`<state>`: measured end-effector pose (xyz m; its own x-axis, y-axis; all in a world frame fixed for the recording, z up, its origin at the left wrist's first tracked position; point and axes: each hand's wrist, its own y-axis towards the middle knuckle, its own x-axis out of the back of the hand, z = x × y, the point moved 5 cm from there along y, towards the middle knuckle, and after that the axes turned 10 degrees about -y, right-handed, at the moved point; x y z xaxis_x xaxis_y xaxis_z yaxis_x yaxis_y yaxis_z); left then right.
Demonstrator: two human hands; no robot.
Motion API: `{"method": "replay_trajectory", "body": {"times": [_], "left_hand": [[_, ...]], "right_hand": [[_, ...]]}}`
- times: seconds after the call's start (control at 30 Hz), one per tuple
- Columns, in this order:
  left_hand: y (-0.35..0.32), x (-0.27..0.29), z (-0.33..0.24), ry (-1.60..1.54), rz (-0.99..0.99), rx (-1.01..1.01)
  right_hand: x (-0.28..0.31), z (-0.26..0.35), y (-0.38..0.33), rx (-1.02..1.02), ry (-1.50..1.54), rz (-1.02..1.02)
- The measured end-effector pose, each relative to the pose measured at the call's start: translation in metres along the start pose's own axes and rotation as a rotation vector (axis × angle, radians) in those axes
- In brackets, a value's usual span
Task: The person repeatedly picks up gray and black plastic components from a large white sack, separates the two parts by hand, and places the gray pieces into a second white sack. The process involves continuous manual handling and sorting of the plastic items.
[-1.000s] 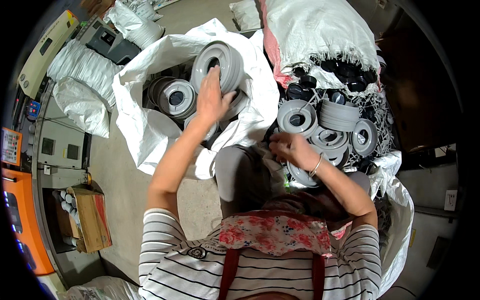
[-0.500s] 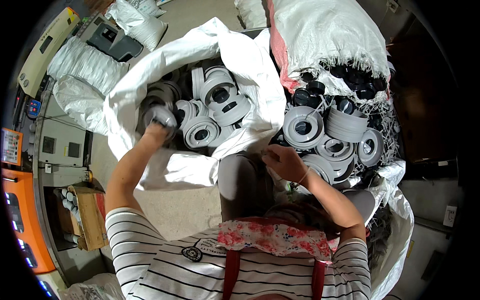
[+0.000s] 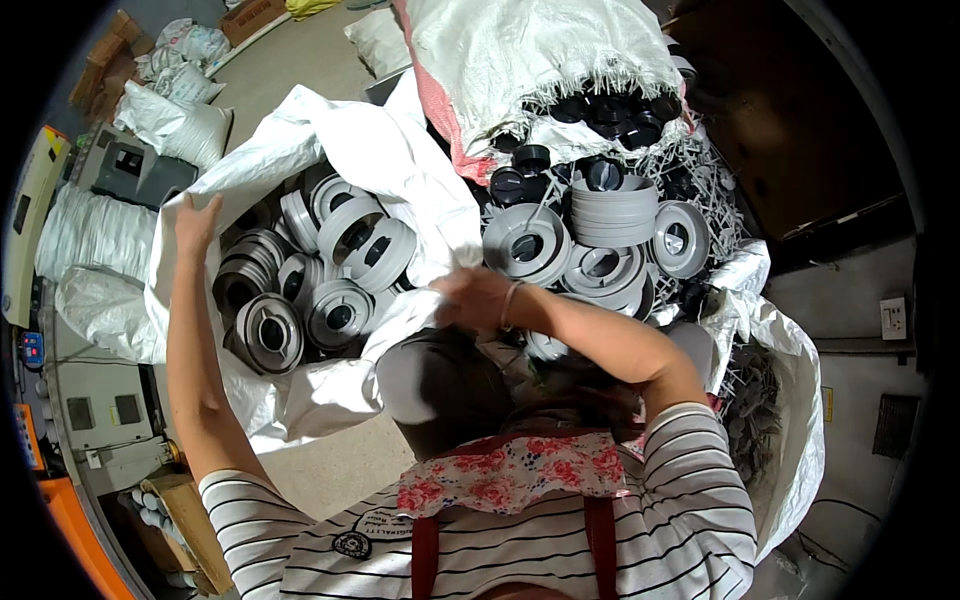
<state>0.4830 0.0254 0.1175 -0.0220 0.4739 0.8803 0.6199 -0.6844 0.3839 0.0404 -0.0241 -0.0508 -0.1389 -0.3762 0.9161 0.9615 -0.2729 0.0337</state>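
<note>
A white woven sack stands at the left, its mouth wide and partly filled with grey plastic ring parts that have black centres. My left hand is at the far left rim, its fingers closed around the folded edge. At the sack's right rim is my right hand, slightly blurred, with its fingers closed on the white fabric. Right of it, more grey rings and a stack of pale grey rings lie among black round caps.
A second sack with a red stripe lies tipped at the back, black caps at its mouth. Grey plastic scraps spread beside it. Another open white sack stands at my right. Machines and filled sacks line the left.
My left hand has let go of a grey ring inside the sack and moved to its left rim. My right hand has moved left onto the right rim. The view has shifted right.
</note>
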Motion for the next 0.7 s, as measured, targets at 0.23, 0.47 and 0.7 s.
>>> {"method": "replay_trajectory", "body": {"times": [0.23, 0.47, 0.7], "left_hand": [[-0.221, -0.119, -0.240, -1.089, 1.374, 0.511], [-0.339, -0.217, -0.290, -1.034, 1.200, 0.975], [-0.332, -0.258, -0.278, -1.301, 1.154, 0.945]], "right_hand": [[0.092, -0.169, -0.012, -0.671, -0.210, -0.507], [0.070, -0.216, -0.032, -0.637, -0.221, -0.258], [0.119, -0.128, -0.095, -0.727, 0.319, -0.588]]}}
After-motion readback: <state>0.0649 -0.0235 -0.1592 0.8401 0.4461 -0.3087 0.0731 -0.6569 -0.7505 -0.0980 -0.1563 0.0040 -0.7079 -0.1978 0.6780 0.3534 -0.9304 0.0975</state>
